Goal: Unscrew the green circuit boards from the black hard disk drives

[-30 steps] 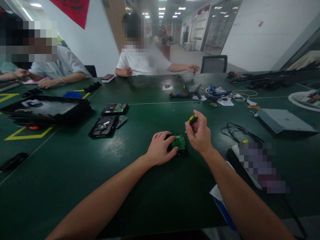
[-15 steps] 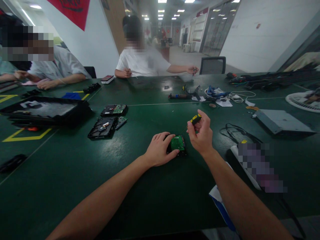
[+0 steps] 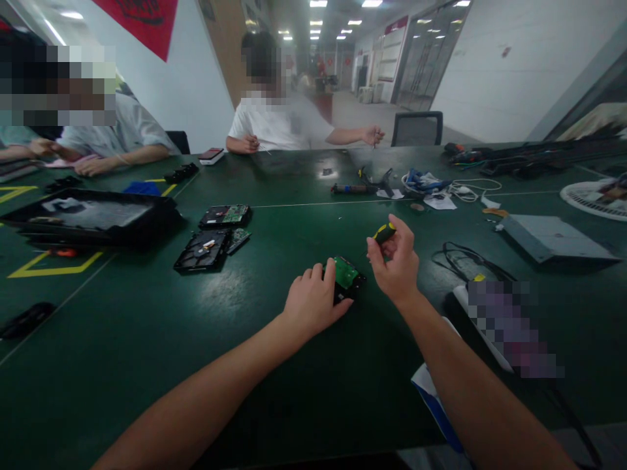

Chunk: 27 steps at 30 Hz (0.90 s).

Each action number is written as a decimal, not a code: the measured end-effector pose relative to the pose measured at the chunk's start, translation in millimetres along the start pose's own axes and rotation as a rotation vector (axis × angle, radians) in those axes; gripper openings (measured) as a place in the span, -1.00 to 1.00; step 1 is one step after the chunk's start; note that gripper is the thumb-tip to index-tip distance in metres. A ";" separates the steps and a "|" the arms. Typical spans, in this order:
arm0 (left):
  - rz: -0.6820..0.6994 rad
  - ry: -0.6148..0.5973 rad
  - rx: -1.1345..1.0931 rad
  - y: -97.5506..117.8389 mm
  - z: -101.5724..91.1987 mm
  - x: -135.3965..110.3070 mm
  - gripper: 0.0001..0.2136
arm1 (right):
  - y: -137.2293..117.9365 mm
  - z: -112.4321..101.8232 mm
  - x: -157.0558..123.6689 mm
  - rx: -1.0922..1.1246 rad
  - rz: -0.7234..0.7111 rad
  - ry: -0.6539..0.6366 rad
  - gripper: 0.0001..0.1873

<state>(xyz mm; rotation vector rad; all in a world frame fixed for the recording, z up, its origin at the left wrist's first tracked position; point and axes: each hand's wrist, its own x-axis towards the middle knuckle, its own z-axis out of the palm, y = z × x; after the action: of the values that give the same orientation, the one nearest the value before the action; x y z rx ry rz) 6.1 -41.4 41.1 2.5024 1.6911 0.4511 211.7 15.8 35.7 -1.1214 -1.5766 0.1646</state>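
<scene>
In the head view a hard drive [image 3: 345,274] with a green circuit board on its upper face lies on the green table, turned at an angle. My left hand [image 3: 316,297] grips its near left side, thumb along the front edge and fingers over the far side, covering part of it. Just right of the drive, my right hand [image 3: 396,261] is closed around a screwdriver [image 3: 385,232] with a black and yellow handle. The screwdriver's shaft is too thin and blurred to follow clearly.
To the left lie another hard drive [image 3: 225,215], an opened drive casing [image 3: 203,251] and a loose circuit board [image 3: 239,239]. A large black tray [image 3: 93,215] stands farther left. At right are a metal box [image 3: 558,238] and a cable [image 3: 460,258]. People sit across the table.
The hard drive has been turned on the table by my left hand, so it now sits at a slant. My right hand with the screwdriver has hardly moved.
</scene>
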 end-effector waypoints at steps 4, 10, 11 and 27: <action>-0.047 0.036 -0.015 6.8 -8.3 -1.6 -0.26 | -7.5 5.8 -4.0 0.191 0.037 -0.072 -0.40; 0.163 0.232 -0.069 -11.2 -36.0 17.0 -0.39 | -28.8 17.6 -15.9 0.220 -0.005 -0.212 -0.41; 0.202 0.216 -0.093 -13.3 -37.2 19.3 -0.41 | -32.3 18.4 -17.4 0.216 -0.019 -0.226 -0.42; 0.094 0.395 -0.585 -50.5 -45.6 36.5 -0.32 | 32.9 20.5 -6.6 -0.072 0.226 -0.548 -0.65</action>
<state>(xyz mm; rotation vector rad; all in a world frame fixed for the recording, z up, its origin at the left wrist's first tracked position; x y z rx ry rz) -39.7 7.3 79.7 2.1453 1.2754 1.3048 212.7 37.9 3.1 -1.3869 -1.9373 0.6124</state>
